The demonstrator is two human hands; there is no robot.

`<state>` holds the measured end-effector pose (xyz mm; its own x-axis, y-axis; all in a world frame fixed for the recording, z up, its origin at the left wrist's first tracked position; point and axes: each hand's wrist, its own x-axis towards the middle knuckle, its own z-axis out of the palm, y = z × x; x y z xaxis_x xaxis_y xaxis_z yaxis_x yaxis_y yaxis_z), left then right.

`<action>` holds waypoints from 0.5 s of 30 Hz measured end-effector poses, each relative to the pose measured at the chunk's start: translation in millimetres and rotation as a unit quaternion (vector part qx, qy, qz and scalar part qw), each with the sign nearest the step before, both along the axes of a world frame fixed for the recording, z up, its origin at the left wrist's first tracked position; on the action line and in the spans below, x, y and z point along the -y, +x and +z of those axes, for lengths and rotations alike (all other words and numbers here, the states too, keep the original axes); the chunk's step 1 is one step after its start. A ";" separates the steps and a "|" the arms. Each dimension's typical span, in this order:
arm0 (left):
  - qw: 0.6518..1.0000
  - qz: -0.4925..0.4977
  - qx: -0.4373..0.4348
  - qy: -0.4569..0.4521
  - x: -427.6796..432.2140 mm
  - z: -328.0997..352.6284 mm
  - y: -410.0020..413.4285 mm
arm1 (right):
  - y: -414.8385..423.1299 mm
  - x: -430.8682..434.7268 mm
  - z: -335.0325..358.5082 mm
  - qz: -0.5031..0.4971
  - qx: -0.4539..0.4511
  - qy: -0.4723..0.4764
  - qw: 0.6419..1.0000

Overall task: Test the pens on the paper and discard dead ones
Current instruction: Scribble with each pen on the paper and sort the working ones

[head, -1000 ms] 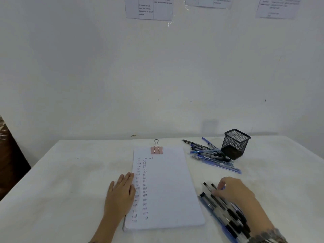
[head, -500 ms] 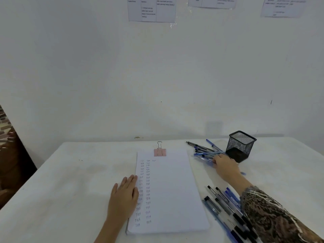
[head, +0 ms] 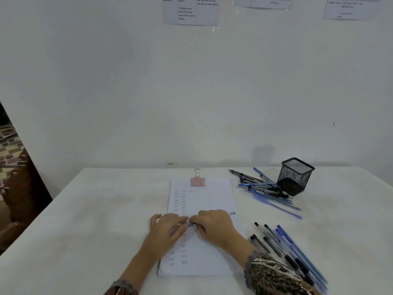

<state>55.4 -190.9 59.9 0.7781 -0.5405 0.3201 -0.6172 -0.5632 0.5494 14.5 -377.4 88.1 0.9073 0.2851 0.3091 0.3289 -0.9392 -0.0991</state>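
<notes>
A white paper pad [head: 212, 196] with a pink binder clip [head: 197, 181] lies on the table, with columns of small written marks down its left side. My left hand [head: 168, 229] and my right hand [head: 214, 225] meet over the pad's middle. Between them they grip a blue pen [head: 191, 225], of which only a short blue part shows; its far end [head: 232, 213] sticks out past my right hand. A pile of pens [head: 263, 188] lies beside a black mesh cup [head: 294, 176]. Another row of pens [head: 285, 248] lies by my right forearm.
The white table [head: 95, 220] stands against a white wall with printed sheets [head: 191, 11] taped high up. The table's left edge drops off toward dark brown furniture [head: 19, 188].
My right hand has come back from the pen pile by the mesh cup to the middle of the pad with a blue pen. My left hand has lifted off the pad's edge to meet it.
</notes>
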 end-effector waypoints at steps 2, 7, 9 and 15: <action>1.000 -0.016 0.013 0.001 1.6 0.0 1.0 | -0.5 -4.4 -7.5 -0.001 0.026 -0.026 0.999; 0.998 0.006 0.000 -0.063 -1.5 -4.4 1.1 | 2.1 -1.8 -10.4 -0.016 0.126 -0.026 0.992; 0.994 0.039 -0.037 -0.093 -1.2 -2.1 0.1 | 4.8 6.6 -8.0 -0.029 0.176 -0.021 0.984; 0.993 0.029 -0.058 -0.098 -0.5 -3.7 0.2 | -6.8 1.9 22.9 -0.073 0.136 0.563 0.812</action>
<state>55.5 -190.4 56.2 0.8445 -0.4291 0.3204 -0.5120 -0.4716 0.7180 7.7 -379.3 111.1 0.7607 -0.4210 0.4940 0.3762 -0.3343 -0.8641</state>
